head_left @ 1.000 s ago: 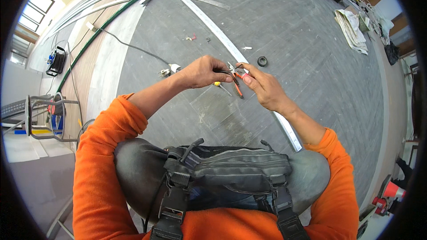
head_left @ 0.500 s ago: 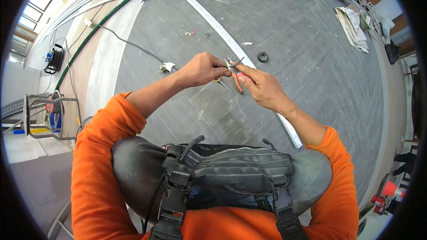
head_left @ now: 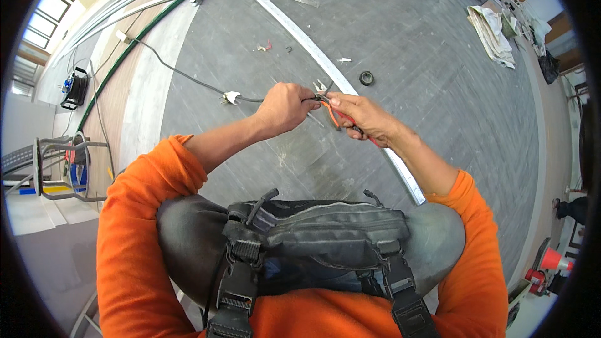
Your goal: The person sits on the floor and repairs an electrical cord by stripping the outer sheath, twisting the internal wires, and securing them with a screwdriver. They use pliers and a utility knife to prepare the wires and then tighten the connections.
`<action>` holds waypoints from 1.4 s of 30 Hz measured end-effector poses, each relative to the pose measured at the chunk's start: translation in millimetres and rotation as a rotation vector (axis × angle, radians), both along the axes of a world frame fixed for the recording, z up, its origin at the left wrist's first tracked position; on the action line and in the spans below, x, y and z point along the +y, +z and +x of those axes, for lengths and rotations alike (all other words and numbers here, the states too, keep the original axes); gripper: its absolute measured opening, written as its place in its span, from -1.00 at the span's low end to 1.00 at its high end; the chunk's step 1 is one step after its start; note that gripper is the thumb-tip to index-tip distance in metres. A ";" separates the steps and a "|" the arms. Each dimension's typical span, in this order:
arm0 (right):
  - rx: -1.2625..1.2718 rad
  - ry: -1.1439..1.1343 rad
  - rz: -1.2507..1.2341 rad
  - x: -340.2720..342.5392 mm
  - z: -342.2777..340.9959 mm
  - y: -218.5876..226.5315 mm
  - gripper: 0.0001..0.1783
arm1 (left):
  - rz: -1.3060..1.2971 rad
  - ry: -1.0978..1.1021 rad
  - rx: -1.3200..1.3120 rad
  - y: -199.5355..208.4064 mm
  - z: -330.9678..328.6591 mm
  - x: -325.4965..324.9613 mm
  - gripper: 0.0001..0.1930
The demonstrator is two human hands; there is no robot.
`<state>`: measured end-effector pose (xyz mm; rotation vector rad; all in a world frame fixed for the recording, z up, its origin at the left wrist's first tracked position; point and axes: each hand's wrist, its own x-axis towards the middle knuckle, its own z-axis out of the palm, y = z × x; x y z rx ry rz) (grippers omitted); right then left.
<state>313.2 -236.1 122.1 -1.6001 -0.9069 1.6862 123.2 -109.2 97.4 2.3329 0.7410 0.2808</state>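
My left hand is closed round a dark grey cable, pinching it near its end. My right hand is wrapped round red-handled pliers, whose jaws meet the cable between my two hands. The fingers hide most of the jaws, so I cannot tell whether they bite into it. An orange-handled tool shows just below on the floor, partly covered by the right hand. Left of my left hand, a white plug lies on the floor along the line of the cable.
A long white metal strip runs diagonally beneath my hands. Beside it lies a roll of black tape. Farther left are a black cable reel and a grey metal stool frame. Folded cloth lies at the far right.
The pliers have turned in my right hand, so their red handles now point down and right. Both hands stay close together on the cable; the left has shifted slightly down.
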 end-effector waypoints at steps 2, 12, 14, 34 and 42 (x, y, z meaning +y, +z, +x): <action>0.039 -0.011 0.033 -1.6 -1.5 -0.3 -0.40 | 0.011 -0.004 0.009 1.5 -0.9 -1.1 -0.76; -0.531 0.015 0.422 3.0 -1.6 -36.5 -0.47 | -0.034 -0.104 0.014 3.7 -2.1 11.1 -0.70; -0.661 0.022 0.351 2.6 -12.2 -22.0 -0.50 | 0.042 -0.066 0.096 8.1 0.9 5.1 -0.70; -0.861 -0.099 -0.129 -101.4 155.0 -112.6 -0.50 | -0.469 0.169 0.019 54.4 -49.4 47.3 -0.70; -0.480 0.017 0.192 -58.9 29.3 -100.8 -0.53 | -0.609 0.132 -0.178 44.4 -28.2 36.9 -0.65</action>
